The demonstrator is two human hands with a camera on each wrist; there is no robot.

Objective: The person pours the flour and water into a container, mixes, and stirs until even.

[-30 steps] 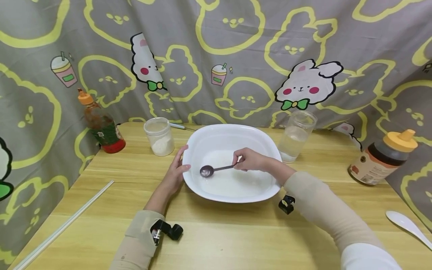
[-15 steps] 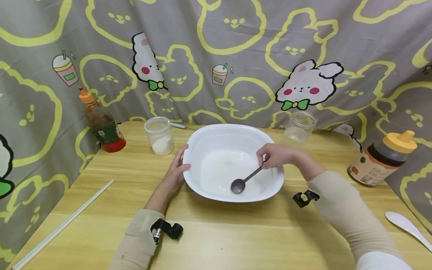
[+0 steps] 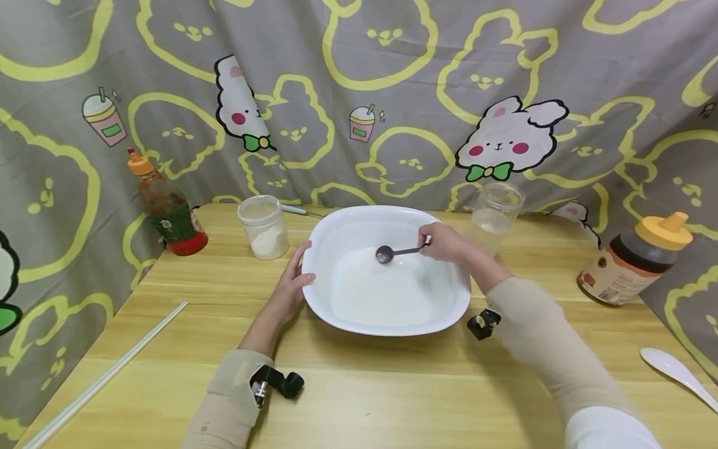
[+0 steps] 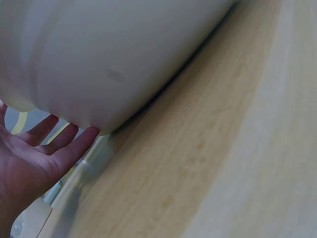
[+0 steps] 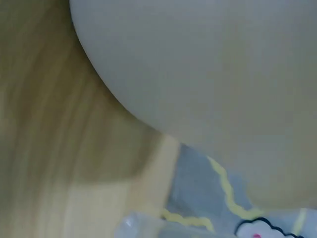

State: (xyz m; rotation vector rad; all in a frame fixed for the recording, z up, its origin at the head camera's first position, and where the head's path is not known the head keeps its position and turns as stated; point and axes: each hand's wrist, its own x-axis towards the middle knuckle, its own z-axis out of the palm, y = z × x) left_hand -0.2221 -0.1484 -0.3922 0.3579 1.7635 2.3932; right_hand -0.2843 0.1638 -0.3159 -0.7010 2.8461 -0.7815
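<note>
A white basin [image 3: 387, 318] with whitish liquid in it stands mid-table in the head view. My left hand [image 3: 290, 290] holds its left side, thumb at the rim and fingers on the outer wall. The left wrist view shows those fingertips [image 4: 89, 135] against the basin's underside. Over the basin's right half, my right hand [image 3: 443, 242] pinches the handle of a small dark measuring spoon [image 3: 384, 254]. Its round bowl is at the liquid toward the far wall; I cannot tell how deep it dips. In the right wrist view only the basin's outside [image 5: 198, 74] shows, not the hand.
A jar of white powder [image 3: 268, 237] and a red sauce bottle [image 3: 171, 215] stand at left. A glass jar of water [image 3: 493, 218] is behind my right wrist. Further right are a yellow-capped bottle [image 3: 631, 262] and white spoon [image 3: 675, 371]. Chopsticks [image 3: 112, 371] lie front left.
The measuring spoon has swept from the basin's left side to the near side, then to the far side. My right hand moved with it. My left hand has stayed at the rim.
</note>
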